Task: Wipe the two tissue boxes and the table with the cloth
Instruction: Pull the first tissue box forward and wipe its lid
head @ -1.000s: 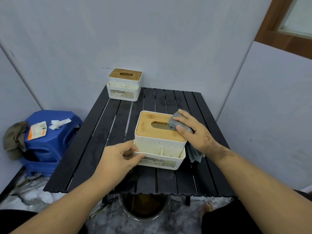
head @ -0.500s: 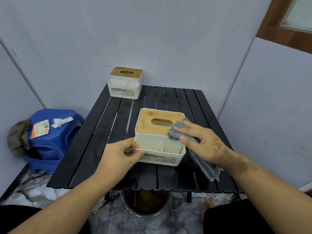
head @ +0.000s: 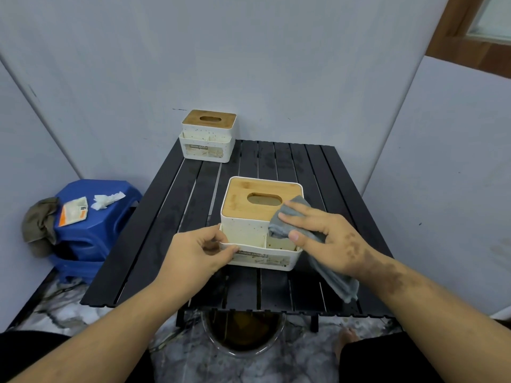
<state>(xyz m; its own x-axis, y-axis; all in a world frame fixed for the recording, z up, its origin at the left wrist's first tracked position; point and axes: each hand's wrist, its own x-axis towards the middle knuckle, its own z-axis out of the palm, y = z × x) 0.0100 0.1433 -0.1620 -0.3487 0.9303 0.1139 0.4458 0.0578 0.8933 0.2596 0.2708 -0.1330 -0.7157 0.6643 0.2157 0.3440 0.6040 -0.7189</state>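
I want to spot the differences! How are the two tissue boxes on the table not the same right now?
The near tissue box sits mid-table; the far tissue box stands at the back left corner. The near one is gripped by the left hand and the right hand presses the grey cloth on it; the far one is untouched. The near one looks bigger, being closer. Both are white, speckled, with wooden lids.

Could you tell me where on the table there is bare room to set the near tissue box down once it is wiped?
The table is bare along its left slats, and between the far box and near box, and at the far right corner. The near middle is crowded: left hand, right hand and cloth.
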